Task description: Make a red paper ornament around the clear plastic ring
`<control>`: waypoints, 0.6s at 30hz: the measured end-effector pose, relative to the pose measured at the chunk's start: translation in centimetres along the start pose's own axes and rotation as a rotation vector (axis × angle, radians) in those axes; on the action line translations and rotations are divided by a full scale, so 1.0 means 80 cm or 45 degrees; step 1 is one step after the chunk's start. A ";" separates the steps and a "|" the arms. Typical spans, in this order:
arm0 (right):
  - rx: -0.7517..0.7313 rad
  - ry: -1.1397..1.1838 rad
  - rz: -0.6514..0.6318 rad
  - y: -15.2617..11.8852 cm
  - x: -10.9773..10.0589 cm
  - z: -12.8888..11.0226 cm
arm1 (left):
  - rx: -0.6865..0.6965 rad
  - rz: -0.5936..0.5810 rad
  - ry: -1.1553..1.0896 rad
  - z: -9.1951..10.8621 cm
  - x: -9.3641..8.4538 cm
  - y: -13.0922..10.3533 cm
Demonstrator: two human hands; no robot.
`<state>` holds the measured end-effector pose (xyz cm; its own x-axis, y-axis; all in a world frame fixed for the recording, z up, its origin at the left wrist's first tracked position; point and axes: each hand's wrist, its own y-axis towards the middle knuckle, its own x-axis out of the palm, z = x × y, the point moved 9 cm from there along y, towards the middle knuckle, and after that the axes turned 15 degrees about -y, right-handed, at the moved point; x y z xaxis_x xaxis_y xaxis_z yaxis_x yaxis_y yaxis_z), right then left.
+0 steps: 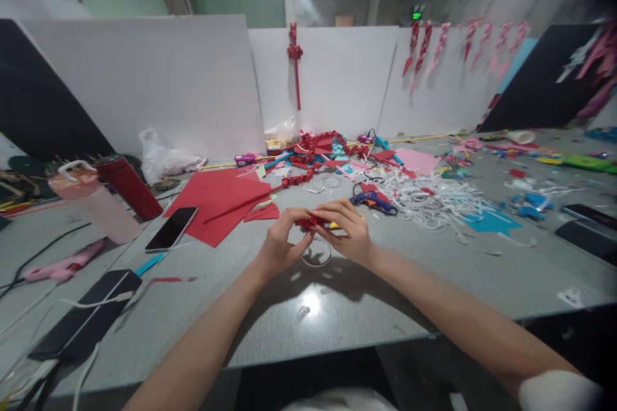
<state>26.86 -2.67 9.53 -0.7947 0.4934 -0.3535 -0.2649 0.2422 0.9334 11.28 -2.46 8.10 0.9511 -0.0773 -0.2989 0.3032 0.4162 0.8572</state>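
Observation:
Above the middle of the grey table, my left hand and my right hand meet around a small folded red piece, which looks like paper or felt. Fingers and thumbs of both hands pinch it from either side, hiding much of it. Just below the hands, a pale ring lies on the table. Right behind my right hand rests a blue glue gun with a yellow part. Red sheets are spread beyond my left hand, with a braided red strip near them.
At the left stand a pink bottle and a red tumbler, near a phone, a power strip and a pink glue gun. White strips heap at the right. Red braids hang on white boards behind.

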 end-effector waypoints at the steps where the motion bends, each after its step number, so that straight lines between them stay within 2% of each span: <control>1: -0.007 -0.002 0.005 0.000 0.000 0.000 | 0.000 0.003 0.005 0.000 0.000 0.000; 9: -0.025 0.003 0.021 -0.003 0.002 0.000 | -0.066 0.006 -0.009 -0.006 0.000 -0.001; 12: -0.032 -0.001 -0.019 -0.002 0.003 0.004 | -0.134 -0.013 -0.045 -0.013 0.001 -0.003; 14: -0.036 -0.001 -0.100 0.001 0.007 0.009 | -0.228 -0.052 -0.081 -0.020 0.002 -0.003; 18: 0.017 0.129 -0.366 0.004 0.025 0.020 | -0.512 -0.197 -0.194 -0.034 0.012 -0.006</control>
<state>26.04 -0.25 8.98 -0.7387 0.3171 -0.5948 -0.4805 0.3710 0.7946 11.86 -0.24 6.26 0.9033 -0.2861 -0.3198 0.4244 0.7056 0.5674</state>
